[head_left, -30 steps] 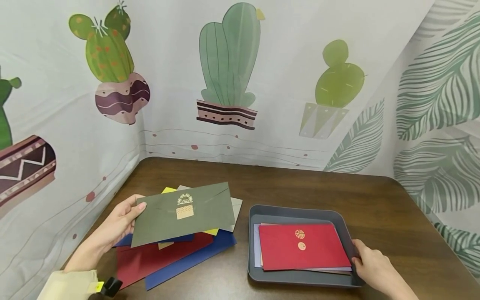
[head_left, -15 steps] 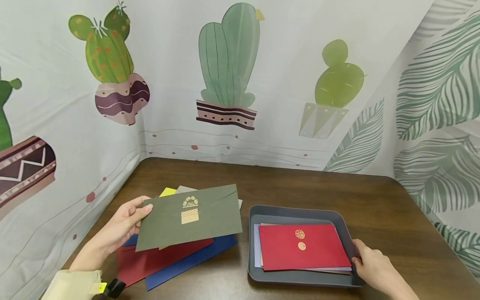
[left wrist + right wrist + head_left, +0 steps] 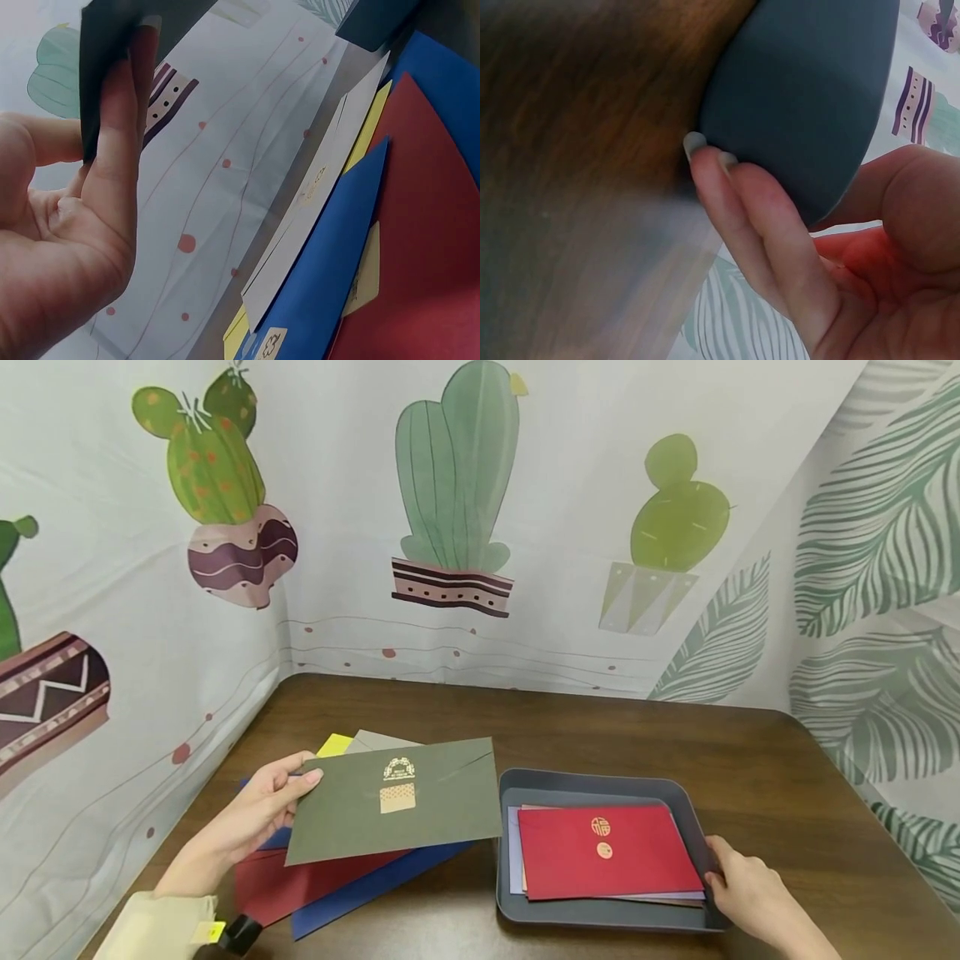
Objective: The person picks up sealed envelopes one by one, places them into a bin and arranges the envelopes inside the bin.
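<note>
My left hand (image 3: pixel 258 814) pinches a dark green envelope (image 3: pixel 442 793) by its left end, thumb on top, holding it above a loose pile of envelopes. The green one has a gold print and a beige patch, and its right end reaches the tray's left rim in the head view. Below it lie a red envelope (image 3: pixel 277 885), blue envelopes (image 3: pixel 322 914), a yellow envelope (image 3: pixel 334 745) and a pale grey envelope (image 3: pixel 315 202). At the right, my right hand (image 3: pixel 753 893) grips the right wall of a dark grey tray (image 3: pixel 600 914). A red envelope (image 3: pixel 637 852) with gold marks tops the stack inside.
Lilac and other envelopes (image 3: pixel 515 852) show under the red one in the tray. The brown wooden table (image 3: pixel 562 727) extends behind and between pile and tray. A white cloth (image 3: pixel 337 527) printed with cacti and leaves hangs around its back and sides.
My left hand has carried the green envelope to the right, from over the pile toward the tray. The right hand and the tray stay where they were.
</note>
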`<move>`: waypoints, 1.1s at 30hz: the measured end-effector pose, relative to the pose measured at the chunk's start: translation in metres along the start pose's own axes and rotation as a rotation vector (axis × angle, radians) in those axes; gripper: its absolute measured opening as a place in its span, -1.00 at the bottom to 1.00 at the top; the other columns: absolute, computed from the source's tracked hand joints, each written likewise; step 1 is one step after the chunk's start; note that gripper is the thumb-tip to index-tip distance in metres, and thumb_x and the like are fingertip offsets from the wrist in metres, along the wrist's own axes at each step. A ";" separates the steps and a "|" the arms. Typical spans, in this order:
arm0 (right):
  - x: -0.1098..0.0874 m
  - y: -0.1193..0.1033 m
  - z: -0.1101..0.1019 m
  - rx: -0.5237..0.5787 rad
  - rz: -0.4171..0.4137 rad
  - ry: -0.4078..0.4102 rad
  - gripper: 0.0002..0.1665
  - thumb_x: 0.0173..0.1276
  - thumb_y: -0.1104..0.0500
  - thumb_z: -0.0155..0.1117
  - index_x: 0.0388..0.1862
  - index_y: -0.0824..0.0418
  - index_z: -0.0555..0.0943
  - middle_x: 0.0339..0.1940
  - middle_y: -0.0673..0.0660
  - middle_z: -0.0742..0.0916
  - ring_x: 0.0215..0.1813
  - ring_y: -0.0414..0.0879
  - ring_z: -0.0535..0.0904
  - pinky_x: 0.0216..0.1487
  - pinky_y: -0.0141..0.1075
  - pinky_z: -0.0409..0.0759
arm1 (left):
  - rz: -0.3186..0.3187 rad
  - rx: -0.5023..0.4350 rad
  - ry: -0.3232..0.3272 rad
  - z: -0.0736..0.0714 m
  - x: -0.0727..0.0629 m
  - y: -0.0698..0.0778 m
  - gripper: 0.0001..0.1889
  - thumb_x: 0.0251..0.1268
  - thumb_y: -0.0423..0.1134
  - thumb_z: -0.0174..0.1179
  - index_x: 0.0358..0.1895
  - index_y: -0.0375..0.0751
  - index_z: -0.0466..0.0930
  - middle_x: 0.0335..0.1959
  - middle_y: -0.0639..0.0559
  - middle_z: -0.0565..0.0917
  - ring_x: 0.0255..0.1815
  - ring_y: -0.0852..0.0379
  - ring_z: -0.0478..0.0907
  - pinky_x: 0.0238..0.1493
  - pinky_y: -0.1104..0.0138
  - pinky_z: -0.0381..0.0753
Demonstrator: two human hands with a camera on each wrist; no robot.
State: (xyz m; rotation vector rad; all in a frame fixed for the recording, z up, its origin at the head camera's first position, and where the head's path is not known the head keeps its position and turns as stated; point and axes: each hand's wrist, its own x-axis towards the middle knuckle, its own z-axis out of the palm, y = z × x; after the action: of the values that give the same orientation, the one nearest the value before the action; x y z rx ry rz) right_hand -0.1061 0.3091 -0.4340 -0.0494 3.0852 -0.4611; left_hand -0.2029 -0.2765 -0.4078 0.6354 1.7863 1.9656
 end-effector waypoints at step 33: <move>-0.001 -0.001 0.003 -0.009 -0.006 0.025 -0.56 0.16 0.33 0.27 0.04 0.40 0.48 -0.31 0.28 0.73 -0.35 0.11 0.66 -0.41 0.01 0.56 | -0.040 -0.179 -0.221 0.032 0.026 -0.009 -0.76 0.57 -0.43 -0.36 0.12 -0.20 0.25 -0.17 -0.02 0.72 -0.19 0.00 0.75 -0.13 0.17 0.71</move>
State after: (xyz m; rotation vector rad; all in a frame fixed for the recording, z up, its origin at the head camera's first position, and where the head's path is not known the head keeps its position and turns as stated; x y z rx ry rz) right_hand -0.1050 0.3079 -0.4364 -0.0532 3.1126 -0.4522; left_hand -0.2051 -0.2346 -0.4128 0.7198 1.4628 1.9185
